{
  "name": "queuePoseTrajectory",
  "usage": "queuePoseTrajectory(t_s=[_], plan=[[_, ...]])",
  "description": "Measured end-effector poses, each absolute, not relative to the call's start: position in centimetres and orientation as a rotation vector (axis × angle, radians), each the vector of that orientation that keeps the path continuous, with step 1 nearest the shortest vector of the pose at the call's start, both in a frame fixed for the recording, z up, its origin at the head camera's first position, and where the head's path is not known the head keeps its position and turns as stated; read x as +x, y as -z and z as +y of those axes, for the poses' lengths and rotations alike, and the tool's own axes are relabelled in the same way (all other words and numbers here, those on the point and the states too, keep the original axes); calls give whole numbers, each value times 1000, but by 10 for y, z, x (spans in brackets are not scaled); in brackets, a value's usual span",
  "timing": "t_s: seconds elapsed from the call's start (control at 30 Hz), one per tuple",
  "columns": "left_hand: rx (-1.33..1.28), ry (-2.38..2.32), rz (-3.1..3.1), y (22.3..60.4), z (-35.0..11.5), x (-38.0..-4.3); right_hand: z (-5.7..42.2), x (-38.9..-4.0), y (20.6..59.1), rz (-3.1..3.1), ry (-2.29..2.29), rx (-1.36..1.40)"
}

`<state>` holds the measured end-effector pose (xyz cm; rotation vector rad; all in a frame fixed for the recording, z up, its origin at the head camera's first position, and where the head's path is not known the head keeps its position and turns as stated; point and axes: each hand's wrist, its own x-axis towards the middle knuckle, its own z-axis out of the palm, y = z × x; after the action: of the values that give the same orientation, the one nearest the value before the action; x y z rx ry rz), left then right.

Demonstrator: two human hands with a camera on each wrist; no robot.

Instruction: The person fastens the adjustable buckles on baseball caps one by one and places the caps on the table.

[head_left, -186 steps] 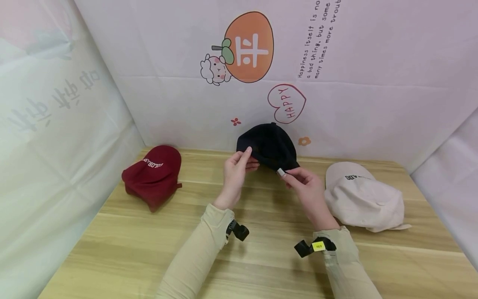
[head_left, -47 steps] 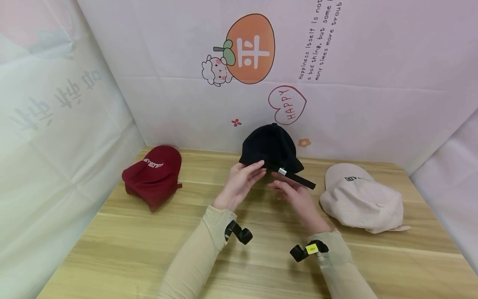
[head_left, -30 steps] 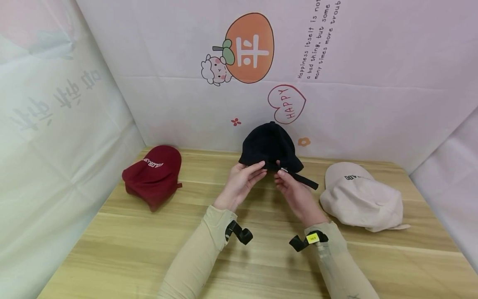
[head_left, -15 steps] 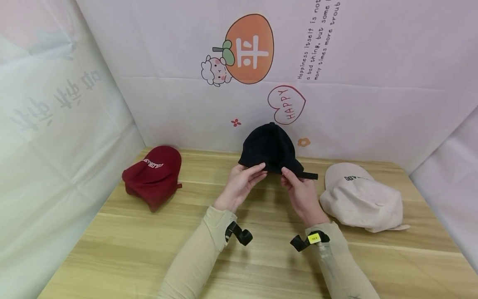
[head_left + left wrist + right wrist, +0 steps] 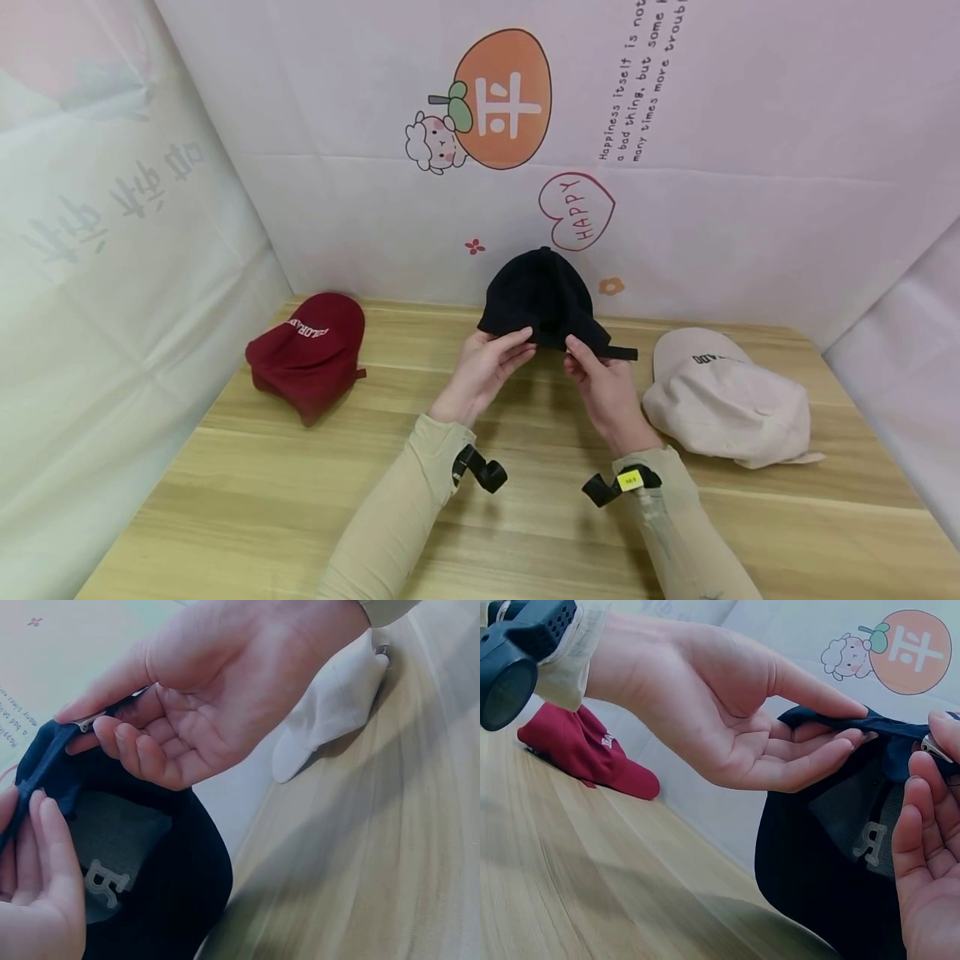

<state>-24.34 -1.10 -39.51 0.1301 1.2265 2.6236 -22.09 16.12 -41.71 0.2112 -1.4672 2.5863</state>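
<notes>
A black baseball cap [image 5: 536,287] stands at the back middle of the table in the head view, its rear opening towards me. My left hand [image 5: 480,375] pinches the lower back edge between thumb and fingers, just left of the opening. On the other side my right hand [image 5: 606,392] pinches the adjusting strap at its metal buckle [image 5: 935,748], thumb on top. The loose strap end [image 5: 622,353] sticks out to the right past that hand. Inside the cap, the wrist views show the reverse of a letter emblem [image 5: 870,844]. The cap's brim is hidden.
A dark red cap [image 5: 311,350] lies to the left on the wooden table [image 5: 300,508]. To the right rests a pale cream cap [image 5: 727,396], its strap trailing towards the table's right side. A printed white cloth backdrop [image 5: 360,225] rises directly behind the black cap.
My right hand has gone from below the strap to pinching it at the buckle. The loose strap end has swung up from slanting to nearly level. The left hand keeps its hold.
</notes>
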Motion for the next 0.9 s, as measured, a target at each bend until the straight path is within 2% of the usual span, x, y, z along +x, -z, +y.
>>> queuePoseTrajectory(t_s=[0.53,0.9], plan=[[-36,-2634,991,388,-24,-259,163,-211,415,-1595,-2561,167],[-122,-2579,1043,383,-27,-262,162,-206,410,-1646,-2557,229]])
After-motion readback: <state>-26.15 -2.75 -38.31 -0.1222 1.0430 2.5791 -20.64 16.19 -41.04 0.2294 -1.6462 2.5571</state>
